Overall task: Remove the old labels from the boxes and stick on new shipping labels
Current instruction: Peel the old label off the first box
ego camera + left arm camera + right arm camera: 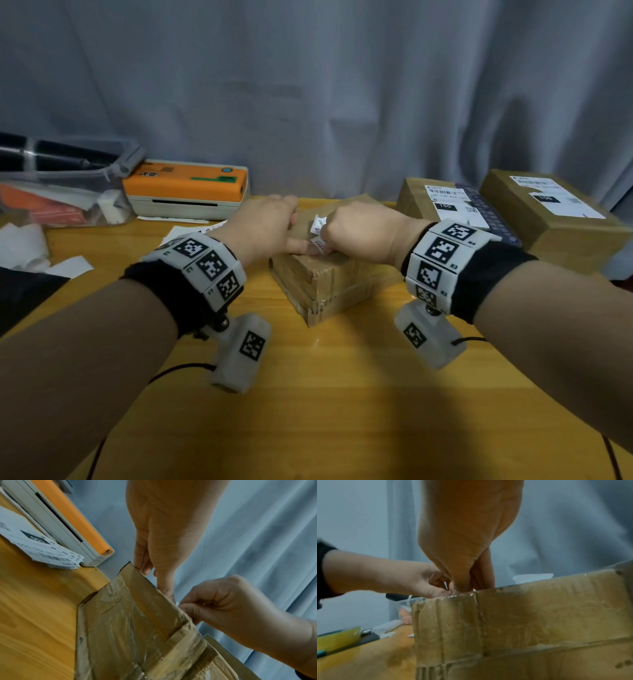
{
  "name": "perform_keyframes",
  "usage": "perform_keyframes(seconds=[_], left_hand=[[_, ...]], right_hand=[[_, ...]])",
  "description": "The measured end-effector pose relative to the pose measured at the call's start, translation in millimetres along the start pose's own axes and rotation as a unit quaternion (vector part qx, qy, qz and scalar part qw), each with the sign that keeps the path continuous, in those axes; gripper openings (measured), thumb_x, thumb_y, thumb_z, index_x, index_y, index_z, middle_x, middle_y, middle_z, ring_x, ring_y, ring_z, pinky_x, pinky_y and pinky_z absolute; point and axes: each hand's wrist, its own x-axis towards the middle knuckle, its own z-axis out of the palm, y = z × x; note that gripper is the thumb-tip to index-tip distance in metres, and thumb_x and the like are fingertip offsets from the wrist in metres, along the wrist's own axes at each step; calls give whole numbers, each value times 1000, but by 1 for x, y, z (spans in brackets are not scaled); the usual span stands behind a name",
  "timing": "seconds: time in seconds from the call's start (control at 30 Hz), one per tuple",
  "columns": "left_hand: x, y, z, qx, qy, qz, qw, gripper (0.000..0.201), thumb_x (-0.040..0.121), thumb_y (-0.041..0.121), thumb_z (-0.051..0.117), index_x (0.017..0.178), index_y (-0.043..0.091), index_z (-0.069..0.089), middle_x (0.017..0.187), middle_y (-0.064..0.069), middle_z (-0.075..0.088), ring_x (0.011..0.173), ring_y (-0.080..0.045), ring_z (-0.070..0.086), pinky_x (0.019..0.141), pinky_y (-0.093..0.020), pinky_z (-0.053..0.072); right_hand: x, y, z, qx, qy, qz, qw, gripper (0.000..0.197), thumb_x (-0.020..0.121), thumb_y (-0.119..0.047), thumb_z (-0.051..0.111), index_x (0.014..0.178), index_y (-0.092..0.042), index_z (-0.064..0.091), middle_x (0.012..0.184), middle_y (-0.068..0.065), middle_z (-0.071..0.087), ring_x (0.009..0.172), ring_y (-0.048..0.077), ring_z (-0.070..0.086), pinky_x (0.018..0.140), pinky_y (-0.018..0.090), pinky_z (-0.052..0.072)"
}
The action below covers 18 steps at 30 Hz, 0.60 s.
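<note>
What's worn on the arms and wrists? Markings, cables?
No sleeves or gloves. The left hand and right hand each have a black fabric wristband, a white segmented bracelet of black-and-white square markers, and a marked white camera housing hung beneath, trailing a thin black cable.

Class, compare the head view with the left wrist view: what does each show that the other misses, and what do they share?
Head view only: two labelled boxes at the back right, a clear bin at the left, and the printed old label curling out of the right hand.
Left wrist view only: the barcode print on the loose labels beside the printer, and the left hand from its palm side, its fingers touching the box at its top edge.
Both: the two hands, the box, the printer and the table.
</note>
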Motion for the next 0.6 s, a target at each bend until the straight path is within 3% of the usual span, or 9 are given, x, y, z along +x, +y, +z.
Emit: perform_keyframes(seconds=[0.13, 0.23, 0.33, 0.43, 0.6], left_hand=[[0, -1, 1, -7, 7, 2, 1000, 54, 66, 64, 68, 84, 19, 44, 87, 1, 54, 78, -19, 51, 60, -30, 32], [-1, -3, 1, -7, 7, 0, 1000, 54, 67, 64, 68, 86, 19, 45, 86, 2, 53, 77, -17, 50, 59, -29, 30], [-2, -4, 0, -9, -1, 0, 1000, 52, 69, 63, 68, 87, 20, 45, 87, 4, 53, 79, -15, 49, 60, -28, 31], [-1, -4, -1, -8, -4, 0, 1000, 52, 69, 63, 67, 88, 19, 47, 88, 3, 54, 79, -16, 50, 61, -28, 32], [-1, -3, -1, -19, 4, 0, 1000, 52, 66, 62, 71, 85, 19, 46, 85, 3, 55, 77, -17, 50, 57, -28, 32]], right_hand=[[1, -2, -1, -14, -4, -16, 1000, 21, 96, -19, 43, 102, -13, 62, 102, 7, 62, 92, 28, 59, 69, 33, 42], [6, -1, -1, -2, 22, 19, 1000, 25, 97, -23, 44, 102, -10, 64, 96, 10, 62, 91, 30, 61, 65, 32, 37], [6, 5, -5, 56, 14, 39, 998, 28, 93, -34, 52, 98, -11, 67, 79, 5, 49, 86, 29, 58, 72, 36, 47], [2, 8, -9, 69, -10, 30, 997, 28, 91, -38, 57, 97, -13, 69, 78, 2, 49, 82, 27, 56, 78, 40, 51], [2, 2, -7, 28, -22, 20, 999, 21, 94, -31, 48, 90, -16, 62, 80, 2, 50, 77, 24, 52, 78, 43, 53]])
